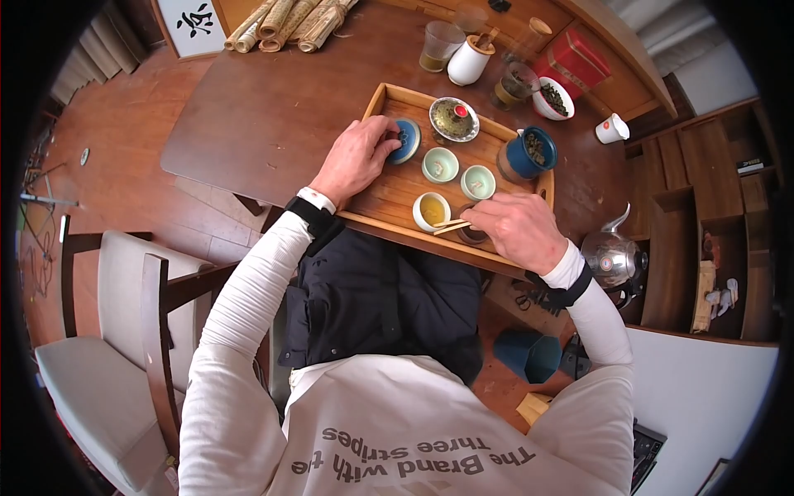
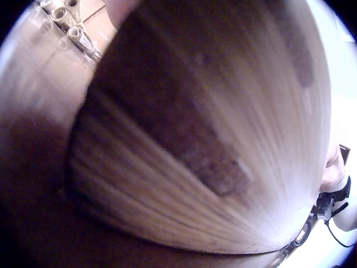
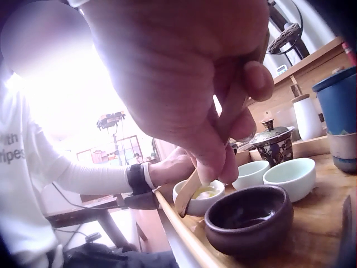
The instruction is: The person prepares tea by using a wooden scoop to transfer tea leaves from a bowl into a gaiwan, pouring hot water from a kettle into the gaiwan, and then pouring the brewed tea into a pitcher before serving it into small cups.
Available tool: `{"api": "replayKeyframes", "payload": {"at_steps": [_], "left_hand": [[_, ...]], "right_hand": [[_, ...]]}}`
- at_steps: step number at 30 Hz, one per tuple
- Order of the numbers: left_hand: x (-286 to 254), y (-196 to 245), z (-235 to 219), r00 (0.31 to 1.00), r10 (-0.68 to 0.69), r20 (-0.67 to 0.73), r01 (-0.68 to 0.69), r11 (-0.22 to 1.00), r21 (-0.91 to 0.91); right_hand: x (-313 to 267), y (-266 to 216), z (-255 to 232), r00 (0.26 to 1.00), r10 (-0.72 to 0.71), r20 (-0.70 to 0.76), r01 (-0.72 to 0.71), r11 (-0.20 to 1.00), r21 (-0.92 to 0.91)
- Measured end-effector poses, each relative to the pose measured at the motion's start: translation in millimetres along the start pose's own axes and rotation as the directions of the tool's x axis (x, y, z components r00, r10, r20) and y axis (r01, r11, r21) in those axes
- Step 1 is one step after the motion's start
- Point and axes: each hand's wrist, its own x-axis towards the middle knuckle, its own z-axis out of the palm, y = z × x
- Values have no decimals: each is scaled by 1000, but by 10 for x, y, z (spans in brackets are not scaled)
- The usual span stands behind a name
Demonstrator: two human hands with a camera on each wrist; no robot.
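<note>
In the head view, my left hand (image 1: 356,163) has its fingers and thumb at the left edge of a round blue dish (image 1: 406,140) on the wooden tray (image 1: 376,208). My right hand (image 1: 521,229) grips light wooden tongs (image 1: 452,226), whose tips are at a small white cup (image 1: 431,213) of yellow liquid. The right wrist view shows the tongs (image 3: 189,193) against the white cup's (image 3: 199,205) side, and a dark cup (image 3: 249,220) in front. Two pale green cups (image 1: 440,165) stand behind. A blurred wooden surface (image 2: 223,111) fills the left wrist view, hiding the left fingers.
A lidded patterned bowl (image 1: 454,121) and a blue container (image 1: 529,154) stand on the tray. Beyond it are glasses (image 1: 441,45), a white jar (image 1: 471,62), a bowl of leaves (image 1: 553,99) and bamboo rolls (image 1: 285,23). A metal kettle (image 1: 610,258) is at the right.
</note>
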Motion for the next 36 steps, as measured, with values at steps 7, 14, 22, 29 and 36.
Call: {"api": "replayKeyframes", "payload": {"at_steps": [7, 14, 22, 29, 36], "left_hand": [[10, 24, -15, 999, -21, 32, 21, 1000, 9], [10, -15, 20, 999, 40, -12, -39, 999, 6], [10, -7, 19, 999, 46, -22, -45, 999, 4], [12, -21, 35, 997, 63, -34, -62, 998, 8], [12, -4, 21, 999, 41, -17, -41, 999, -13]], "right_hand": [[-59, 73, -237, 995, 26, -94, -36, 995, -97], [-241, 407, -628, 969, 177, -175, -199, 972, -124], [-582, 772, -397, 825, 502, -259, -434, 857, 279], [-842, 924, 162, 569, 770, -290, -471, 593, 653], [-862, 734, 355, 393, 917, -73, -93, 119, 989]]}}
